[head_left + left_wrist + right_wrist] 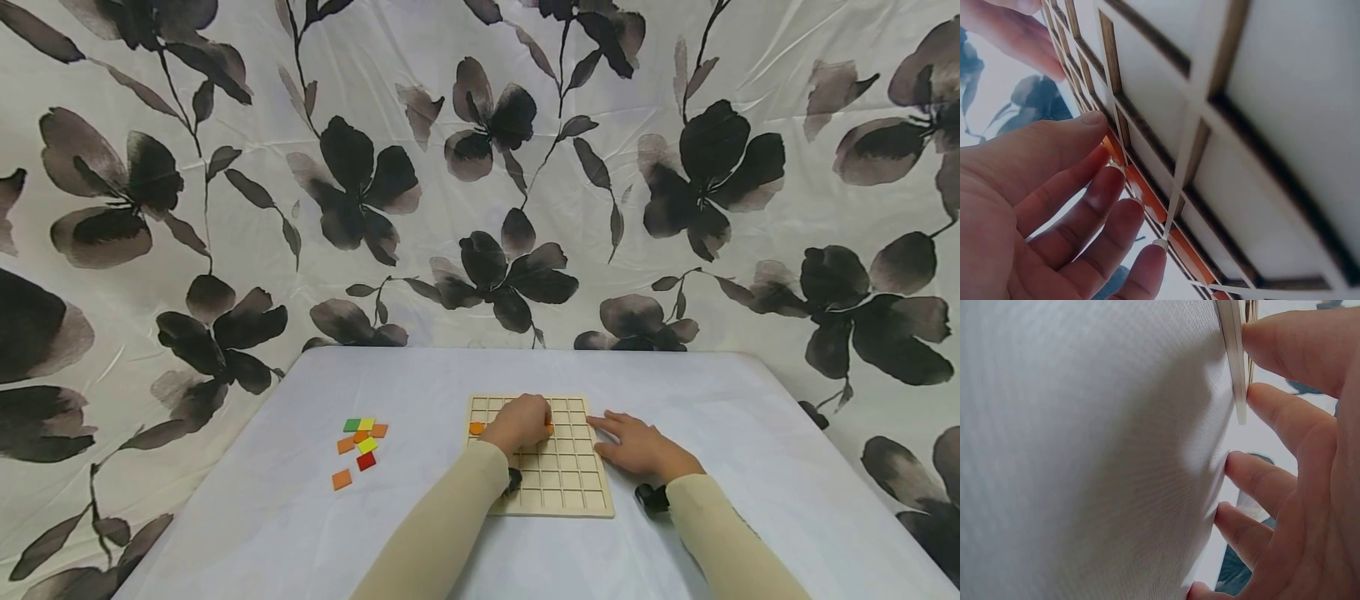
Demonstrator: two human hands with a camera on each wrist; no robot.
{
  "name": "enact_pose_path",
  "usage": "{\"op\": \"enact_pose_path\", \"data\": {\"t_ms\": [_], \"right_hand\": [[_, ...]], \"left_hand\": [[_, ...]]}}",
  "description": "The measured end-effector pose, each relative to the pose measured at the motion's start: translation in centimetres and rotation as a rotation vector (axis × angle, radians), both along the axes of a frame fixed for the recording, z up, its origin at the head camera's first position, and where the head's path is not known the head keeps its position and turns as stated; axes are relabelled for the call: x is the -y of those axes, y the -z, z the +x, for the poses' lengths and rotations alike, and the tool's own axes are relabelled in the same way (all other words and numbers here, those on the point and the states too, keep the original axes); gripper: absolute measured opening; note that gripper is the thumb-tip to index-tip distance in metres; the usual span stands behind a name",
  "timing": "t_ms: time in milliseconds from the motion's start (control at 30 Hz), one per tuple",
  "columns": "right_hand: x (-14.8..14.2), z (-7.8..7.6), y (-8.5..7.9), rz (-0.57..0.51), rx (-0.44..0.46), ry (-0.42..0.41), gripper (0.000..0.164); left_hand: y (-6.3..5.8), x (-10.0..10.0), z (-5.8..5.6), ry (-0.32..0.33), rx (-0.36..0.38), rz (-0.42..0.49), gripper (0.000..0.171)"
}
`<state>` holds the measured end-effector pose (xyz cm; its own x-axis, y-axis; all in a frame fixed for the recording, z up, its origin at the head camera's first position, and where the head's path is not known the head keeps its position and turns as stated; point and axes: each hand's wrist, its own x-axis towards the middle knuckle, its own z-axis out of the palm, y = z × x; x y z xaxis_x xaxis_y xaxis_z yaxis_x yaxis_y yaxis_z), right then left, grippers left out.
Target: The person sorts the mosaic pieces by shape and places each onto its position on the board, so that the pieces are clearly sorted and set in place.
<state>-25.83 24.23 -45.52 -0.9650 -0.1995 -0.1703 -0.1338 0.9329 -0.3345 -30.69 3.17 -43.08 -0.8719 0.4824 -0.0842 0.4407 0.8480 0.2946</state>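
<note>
A wooden grid board lies on the white table. Over its upper part, my left hand pinches an orange piece between thumb and fingers, low at a grid cell. More orange pieces lie in neighbouring cells in the left wrist view; the head view shows an orange piece at the board's left side, others being hidden by the hand. My right hand is spread at the right edge, its thumb and forefinger touching the board's side and the other fingertips resting on the cloth.
Left of the board, several loose square tiles lie on the cloth: orange tiles, yellow tiles, a green tile and a red tile. A flower-patterned curtain hangs behind the table.
</note>
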Motion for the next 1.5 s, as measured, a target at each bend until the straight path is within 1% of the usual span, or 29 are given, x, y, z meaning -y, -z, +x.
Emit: {"op": "enact_pose_path", "data": {"t_ms": [200, 367, 500, 600, 833, 900, 1033, 1167, 1267, 1500], "right_hand": [[0.2, 0.1, -0.1, -0.005, 0.002, 0.002, 0.054], [0.3, 0.1, -0.2, 0.002, 0.021, 0.029, 0.054], [0.4, 0.1, -0.3, 0.000, 0.033, 0.038, 0.055], [0.4, 0.2, -0.2, -0.004, 0.018, 0.024, 0.054], [0.2, 0.4, -0.1, -0.021, -0.012, 0.004, 0.052], [0.1, 0.4, -0.1, -0.024, -0.012, 0.004, 0.052], [0.2, 0.4, -0.1, -0.029, -0.010, 0.002, 0.052], [0.2, 0.3, -0.1, -0.026, -0.006, 0.002, 0.052], [0.3, 0.3, -0.1, -0.019, -0.002, 0.004, 0.053], [0.5, 0.4, -0.3, -0.009, 0.010, 0.016, 0.054]], "left_hand": [[-0.2, 0.3, 0.2, -0.018, 0.010, 0.017, 0.015], [-0.5, 0.7, 0.4, -0.024, 0.017, 0.014, 0.024], [-0.7, 1.3, 0.7, -0.036, 0.024, 0.028, 0.025], [-0.8, 1.8, 0.8, -0.050, 0.022, 0.038, 0.025], [-1.1, 3.4, 0.9, -0.051, 0.002, 0.063, 0.027], [-1.1, 3.9, 0.9, -0.061, 0.004, 0.074, 0.027], [-1.2, 4.9, 0.9, -0.075, -0.006, 0.064, 0.027], [-1.7, 5.9, 1.2, -0.087, -0.008, 0.062, 0.028], [-1.8, 6.7, 1.2, -0.098, -0.015, 0.057, 0.027], [-1.9, 8.6, 1.2, -0.145, -0.004, 0.059, 0.031]]}}
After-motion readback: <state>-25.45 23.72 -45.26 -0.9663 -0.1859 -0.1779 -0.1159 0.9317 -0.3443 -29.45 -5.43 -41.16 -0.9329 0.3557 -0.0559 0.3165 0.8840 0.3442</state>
